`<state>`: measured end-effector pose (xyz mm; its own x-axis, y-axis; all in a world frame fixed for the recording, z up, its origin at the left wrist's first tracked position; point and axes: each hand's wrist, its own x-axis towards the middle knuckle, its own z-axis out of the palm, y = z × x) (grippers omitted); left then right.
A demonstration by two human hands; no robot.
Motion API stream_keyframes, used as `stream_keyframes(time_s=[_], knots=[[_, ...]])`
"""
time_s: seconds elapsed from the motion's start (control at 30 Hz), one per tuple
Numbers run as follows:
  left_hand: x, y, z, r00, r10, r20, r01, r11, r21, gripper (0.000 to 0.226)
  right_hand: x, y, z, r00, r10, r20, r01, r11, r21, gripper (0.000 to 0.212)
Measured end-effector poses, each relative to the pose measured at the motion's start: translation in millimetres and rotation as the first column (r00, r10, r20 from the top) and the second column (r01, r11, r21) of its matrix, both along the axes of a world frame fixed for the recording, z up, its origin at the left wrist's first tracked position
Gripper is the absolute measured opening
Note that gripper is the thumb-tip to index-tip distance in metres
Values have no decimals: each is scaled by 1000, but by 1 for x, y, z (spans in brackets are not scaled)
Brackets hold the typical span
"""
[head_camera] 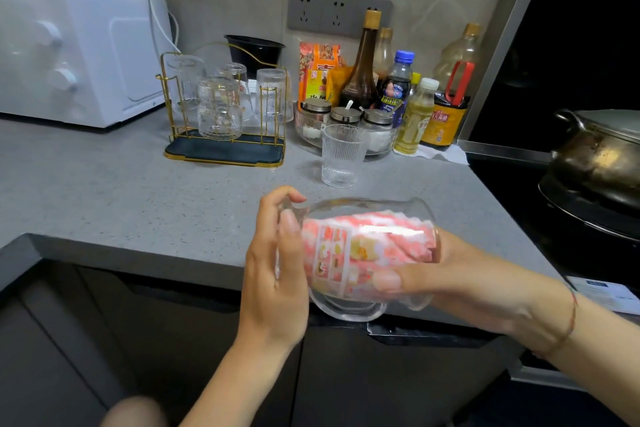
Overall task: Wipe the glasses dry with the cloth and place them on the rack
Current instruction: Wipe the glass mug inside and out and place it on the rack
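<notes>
A clear glass jug with a handle lies on its side over the counter's front edge. My left hand holds its base, fingers curled round it. My right hand reaches into the mouth, thumb outside on the wall, fingers inside pressing a pink patterned cloth that fills the jug. A ribbed glass stands upright on the counter behind. The gold wire rack with a dark tray holds several upturned glasses.
A white microwave stands at the back left. Sauce bottles and spice jars crowd the back right. A pot on a stove is at the right. The grey counter stretches left of the hands.
</notes>
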<state>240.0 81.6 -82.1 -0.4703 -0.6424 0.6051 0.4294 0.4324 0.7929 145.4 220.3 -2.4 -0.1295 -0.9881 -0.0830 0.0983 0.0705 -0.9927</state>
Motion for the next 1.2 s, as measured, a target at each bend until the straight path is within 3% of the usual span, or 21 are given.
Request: stream_keyframes(time_s=[0.13,0.27,0.37,0.43,0.53,0.57,0.63,0.77,0.8,0.9,0.93,0.97,1.07,1.2], knots=[[0,2,-1,999,-25,-31,23,998,-57,33,4,-1,0,997,16,71,-15,1000,-20,44],[3,-1,0,994,-104,32,106,992,-69,49,2,-3,-4,991,-132,16,131,991,26,32],[9,-5,2,940,-269,211,263,963,59,71,-4,-4,-3,977,-214,-16,214,977,17,34],[8,-9,4,883,-316,348,286,948,136,73,-6,-4,-3,964,-251,-82,253,967,11,38],[6,-13,8,810,-491,320,298,815,497,78,-3,-4,-5,915,-352,-195,360,933,8,34],[6,-14,8,796,-525,300,308,779,546,78,-2,-4,-6,898,-379,-225,389,921,0,32],[4,-12,4,778,-534,330,328,794,511,84,1,-5,-7,881,-389,-269,400,916,-12,30],[-2,-8,-7,897,-300,326,162,908,387,119,1,-6,-2,914,-319,-250,334,942,20,38],[-3,-7,-8,916,-254,311,146,932,332,113,0,-6,-1,933,-285,-219,300,953,38,40],[0,-5,-6,958,-173,229,142,979,146,54,-2,-4,1,983,-170,-69,175,982,65,36],[0,-5,-6,964,-153,218,137,987,87,48,-3,-3,0,990,-142,-23,143,988,58,31],[1,-6,-8,970,-142,199,140,990,26,47,-3,-2,0,993,-113,19,112,992,50,29],[-1,-9,-13,981,-138,136,151,985,-88,50,-4,-1,-4,996,-35,82,30,998,52,50],[1,-9,-12,976,-161,148,173,982,-72,64,-5,-2,-7,992,-121,-41,123,991,60,31]])
